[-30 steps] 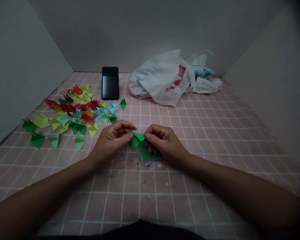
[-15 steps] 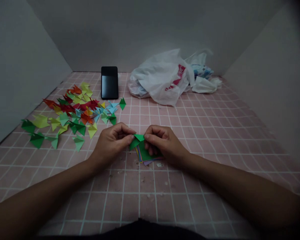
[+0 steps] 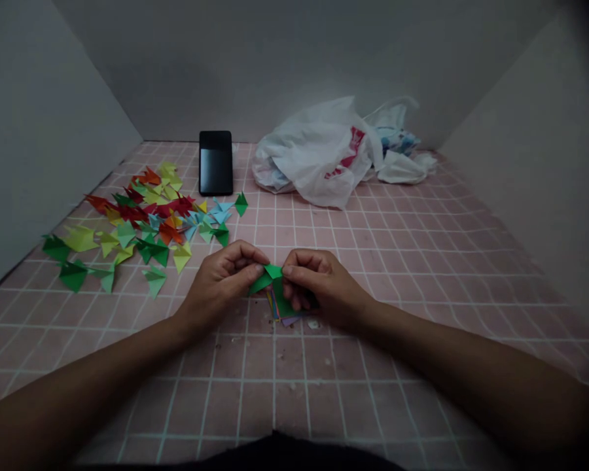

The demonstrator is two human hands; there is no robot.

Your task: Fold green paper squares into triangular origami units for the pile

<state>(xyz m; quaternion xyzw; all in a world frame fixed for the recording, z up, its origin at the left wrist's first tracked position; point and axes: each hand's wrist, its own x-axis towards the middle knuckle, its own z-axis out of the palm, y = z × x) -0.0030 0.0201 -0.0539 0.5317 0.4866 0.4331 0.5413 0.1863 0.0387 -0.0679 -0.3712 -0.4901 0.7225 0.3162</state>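
Note:
A small green folded paper piece (image 3: 273, 271) is pinched between both hands above the middle of the table. My left hand (image 3: 228, 271) grips its left side with thumb and forefinger. On its other side, my right hand (image 3: 319, 278) holds it the same way, the lower fingers curled. Directly beneath lies a stack of coloured paper sheets (image 3: 287, 307), green on top, with blue, yellow and purple edges showing; my right hand covers part of it. To the left spreads a group of folded paper pieces (image 3: 147, 248) in green, yellow, red, orange and light blue.
A black phone (image 3: 216, 163) leans or lies near the back wall. Right of it sits a white plastic bag (image 3: 319, 154) with red print, beside a smaller crumpled bag (image 3: 397, 140). A pink checked cloth (image 3: 422, 261) covers the table; walls enclose the left, back and right.
The green paper piece has shifted slightly, its left flap now tilted outward more to the left. The fingers of my right hand have moved a little; both hands keep their hold.

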